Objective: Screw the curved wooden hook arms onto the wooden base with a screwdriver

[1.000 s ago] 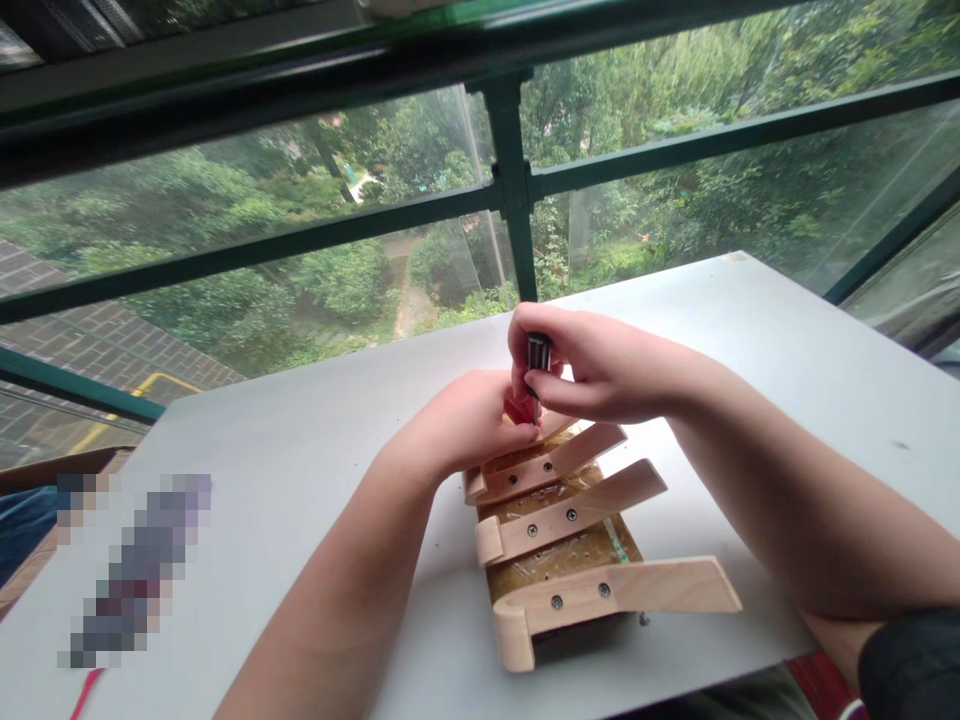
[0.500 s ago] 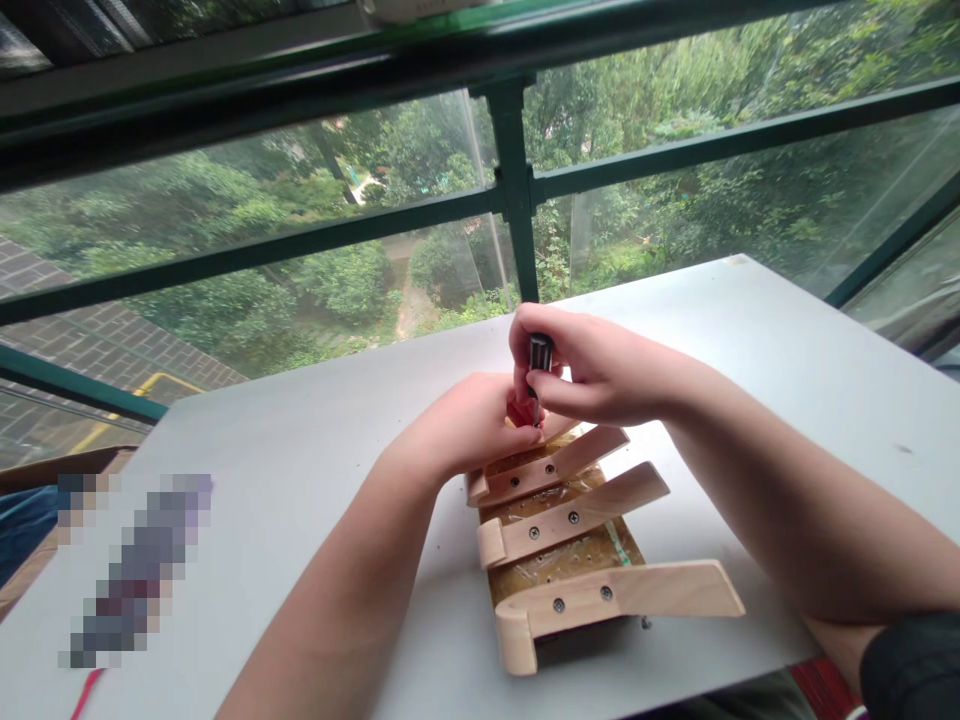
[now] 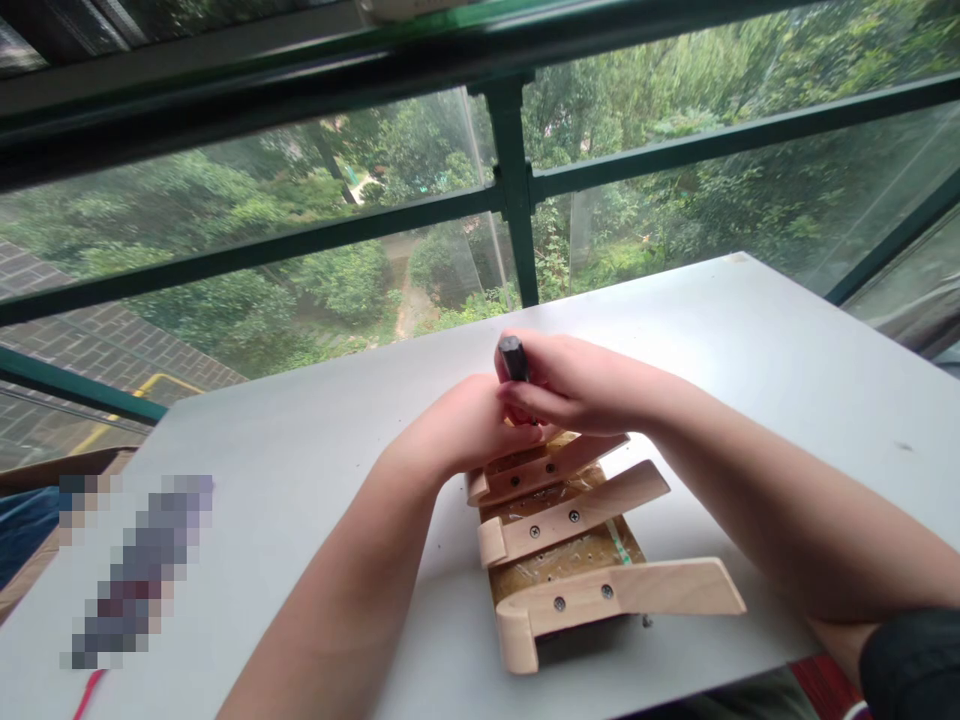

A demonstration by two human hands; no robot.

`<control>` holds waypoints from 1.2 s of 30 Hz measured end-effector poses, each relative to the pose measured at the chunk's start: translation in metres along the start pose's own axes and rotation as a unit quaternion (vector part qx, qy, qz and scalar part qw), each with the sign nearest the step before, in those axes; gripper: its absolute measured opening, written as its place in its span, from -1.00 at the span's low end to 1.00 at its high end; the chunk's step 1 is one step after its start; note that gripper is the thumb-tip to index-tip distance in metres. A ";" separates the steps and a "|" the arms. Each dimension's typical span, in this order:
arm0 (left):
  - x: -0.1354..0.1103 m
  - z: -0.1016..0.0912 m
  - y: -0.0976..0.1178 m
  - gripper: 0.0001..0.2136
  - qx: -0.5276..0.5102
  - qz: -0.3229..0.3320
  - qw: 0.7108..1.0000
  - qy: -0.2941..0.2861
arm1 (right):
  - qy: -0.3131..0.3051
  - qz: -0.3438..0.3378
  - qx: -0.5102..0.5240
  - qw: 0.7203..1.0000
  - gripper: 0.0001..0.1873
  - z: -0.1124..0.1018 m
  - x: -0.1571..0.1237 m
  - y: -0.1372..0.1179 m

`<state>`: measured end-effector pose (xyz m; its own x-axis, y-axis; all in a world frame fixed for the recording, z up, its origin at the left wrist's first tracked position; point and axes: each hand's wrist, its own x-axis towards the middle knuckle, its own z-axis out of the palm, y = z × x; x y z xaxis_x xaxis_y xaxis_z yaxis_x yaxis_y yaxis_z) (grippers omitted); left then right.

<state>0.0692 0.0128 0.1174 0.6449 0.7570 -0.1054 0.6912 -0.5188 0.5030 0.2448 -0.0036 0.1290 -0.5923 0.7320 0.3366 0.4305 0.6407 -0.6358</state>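
Note:
A wooden rack point(image 3: 570, 545) with several curved hook arms screwed to a brown board lies on the grey table point(image 3: 300, 470). My right hand point(image 3: 577, 385) is closed round a dark-handled screwdriver point(image 3: 513, 358), held upright over the rack's far end. My left hand point(image 3: 469, 425) is curled at that same far end, fingers pressed by the tool's tip; what they pinch is hidden under the right hand.
A green-framed window point(image 3: 510, 180) runs along the table's far edge, with trees outside. A blurred-out object point(image 3: 135, 570) lies at the table's near left, with a red cord point(image 3: 86, 695) by it. A small dark screw point(image 3: 645, 621) sits beside the rack's near arm.
My right hand has rolled over to the left and dropped lower, tilting the screwdriver handle leftwards. The left hand and the rack have stayed put.

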 end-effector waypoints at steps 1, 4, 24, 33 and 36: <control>0.000 0.001 -0.001 -0.88 0.001 0.001 1.000 0.003 | -0.004 0.002 -0.004 1.000 -0.89 0.002 0.000 0.001; 0.000 0.001 -0.002 -0.89 -0.001 -0.008 1.000 -0.010 | -0.002 0.011 -0.004 1.000 -0.88 0.005 0.001 0.003; 0.000 0.001 -0.003 -0.87 -0.032 -0.022 0.998 -0.039 | 0.126 -0.039 0.025 0.991 -0.94 -0.005 -0.001 -0.007; 0.000 0.000 -0.007 -0.85 -0.073 0.011 0.996 -0.054 | 0.101 -0.062 0.056 0.991 -0.91 0.008 0.001 -0.002; 0.000 -0.002 -0.010 -0.81 -0.122 0.025 0.990 -0.070 | 0.116 -0.069 0.022 0.991 -0.91 0.009 0.002 -0.001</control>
<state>0.0611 0.0186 0.1140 0.7277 0.6606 -0.1843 0.5681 -0.4300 0.7017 0.2375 -0.0050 0.1242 -0.4684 0.6747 0.5705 0.3224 0.7317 -0.6006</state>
